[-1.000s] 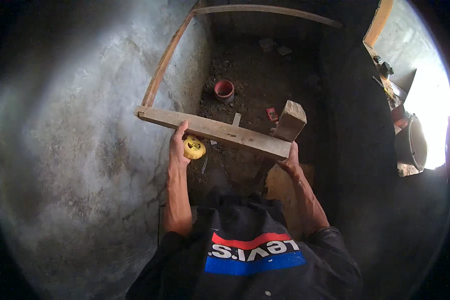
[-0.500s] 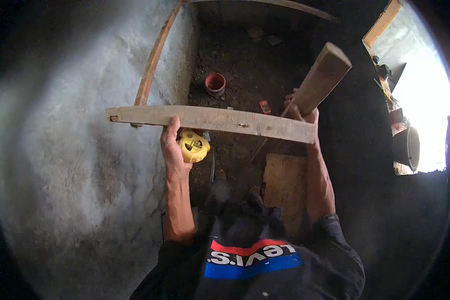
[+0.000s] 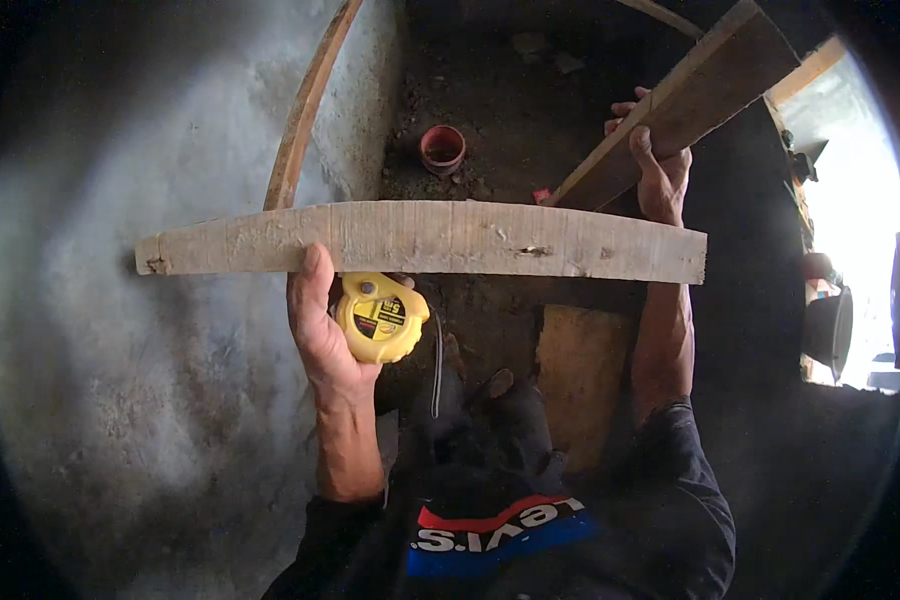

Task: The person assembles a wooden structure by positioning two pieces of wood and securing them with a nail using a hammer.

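Note:
A short, pale wooden plank (image 3: 420, 240) lies crosswise in front of me, gripped near its left part by my left hand (image 3: 322, 335). The thumb rests on its face, and the other fingers are mostly hidden. That same hand also holds a yellow tape measure (image 3: 380, 320) just below the plank, with a thin cord loop dangling from it. My right hand (image 3: 662, 180) is closed around a second wooden plank (image 3: 715, 100), which slants up to the far right. My right forearm passes behind the first plank's right end.
A grey plastered wall (image 3: 170, 380) rises at the left, with a narrow wooden strip (image 3: 308, 115) along it. On the dark floor are a reddish pot (image 3: 442, 150) and a flat wooden board (image 3: 580, 380). At the right, a bucket (image 3: 827, 330) stands in a bright opening (image 3: 875, 230).
The crosswise plank has come closer and levelled out, reaching further left and right. My right hand has moved up and right, tilting the second plank further toward the upper right.

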`<state>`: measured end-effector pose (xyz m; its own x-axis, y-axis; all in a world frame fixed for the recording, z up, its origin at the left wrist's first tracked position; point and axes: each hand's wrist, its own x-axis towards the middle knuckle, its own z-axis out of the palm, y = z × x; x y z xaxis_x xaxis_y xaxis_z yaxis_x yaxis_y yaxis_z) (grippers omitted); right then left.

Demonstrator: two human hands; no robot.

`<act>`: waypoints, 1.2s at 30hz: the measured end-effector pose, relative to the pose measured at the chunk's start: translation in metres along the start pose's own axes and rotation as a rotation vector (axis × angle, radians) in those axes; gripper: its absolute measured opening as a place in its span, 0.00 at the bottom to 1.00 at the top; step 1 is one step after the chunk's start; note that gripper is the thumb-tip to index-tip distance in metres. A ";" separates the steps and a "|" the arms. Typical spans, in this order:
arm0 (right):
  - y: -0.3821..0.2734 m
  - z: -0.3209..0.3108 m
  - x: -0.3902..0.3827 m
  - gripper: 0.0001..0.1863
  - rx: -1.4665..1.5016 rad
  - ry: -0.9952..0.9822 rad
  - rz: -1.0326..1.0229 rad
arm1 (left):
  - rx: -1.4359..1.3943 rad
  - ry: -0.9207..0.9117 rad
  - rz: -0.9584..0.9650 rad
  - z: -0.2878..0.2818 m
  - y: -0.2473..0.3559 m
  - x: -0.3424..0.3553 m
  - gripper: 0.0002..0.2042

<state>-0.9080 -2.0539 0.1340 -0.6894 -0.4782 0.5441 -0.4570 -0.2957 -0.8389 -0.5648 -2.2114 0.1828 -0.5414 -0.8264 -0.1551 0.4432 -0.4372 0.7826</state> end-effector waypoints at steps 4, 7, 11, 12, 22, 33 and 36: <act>0.087 0.020 -0.027 0.20 0.125 -0.040 0.047 | -0.064 -0.045 0.040 -0.012 -0.023 -0.001 0.21; 0.165 0.042 -0.080 0.24 0.046 -0.078 0.238 | -0.042 -0.042 0.039 -0.023 -0.042 0.007 0.21; 0.185 0.052 -0.084 0.24 0.092 -0.134 0.338 | -0.036 0.017 0.072 -0.054 -0.067 0.010 0.20; 0.182 0.055 -0.081 0.23 0.003 -0.206 0.342 | -0.016 0.066 0.094 -0.061 -0.072 0.009 0.20; 0.218 0.062 -0.106 0.27 -0.064 -0.210 0.354 | 0.118 0.300 0.142 -0.144 -0.121 -0.036 0.23; 0.236 0.029 -0.164 0.24 0.197 -0.046 0.303 | 0.791 0.337 0.389 -0.243 -0.186 -0.099 0.30; 0.176 -0.004 -0.172 0.22 0.119 0.124 0.383 | 0.531 0.318 0.125 -0.196 -0.160 -0.076 0.28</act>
<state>-0.8725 -2.0207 -0.1073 -0.8629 -0.4707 0.1841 -0.0915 -0.2128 -0.9728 -0.4546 -2.1478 -0.0486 -0.2331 -0.9606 -0.1513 0.0296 -0.1625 0.9863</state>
